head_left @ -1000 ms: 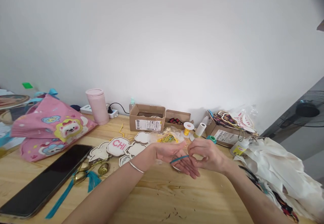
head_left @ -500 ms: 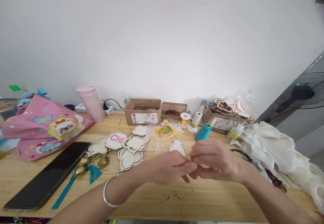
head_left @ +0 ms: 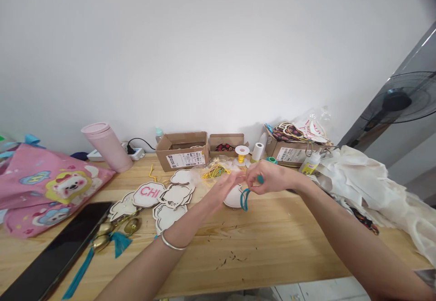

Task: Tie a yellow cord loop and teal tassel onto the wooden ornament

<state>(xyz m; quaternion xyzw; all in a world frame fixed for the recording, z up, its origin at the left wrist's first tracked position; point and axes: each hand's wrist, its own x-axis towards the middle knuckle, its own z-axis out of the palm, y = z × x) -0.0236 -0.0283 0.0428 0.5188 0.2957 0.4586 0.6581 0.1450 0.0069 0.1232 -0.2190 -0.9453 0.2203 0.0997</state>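
Observation:
My right hand [head_left: 269,177] is closed in a pinch, with a small loop of teal thread [head_left: 244,199] hanging just below its fingertips. A bit of teal also shows between its fingers. My left hand [head_left: 225,191] reaches in from the left, its fingers stretched out and touching or nearly touching the right fingertips; motion blurs them slightly. Behind the right hand, only the top of a teal thread cone [head_left: 271,160] is visible. Beneath the hands lies a white wooden-edged shape [head_left: 233,197], partly covered by the left hand and the loop.
Several white plaques [head_left: 177,195] lie left of my hands, near brass bells [head_left: 101,243] with teal tassels and a black phone [head_left: 56,251]. Cardboard boxes [head_left: 184,159], a yellow thread spool [head_left: 241,153] and a glue bottle [head_left: 309,162] stand behind. White fabric [head_left: 354,178] is piled right.
Both hands have moved up and away from me, towards the thread cone. The teal loop now shows below the right hand, and the left fingers have straightened. The camera view has shifted slightly.

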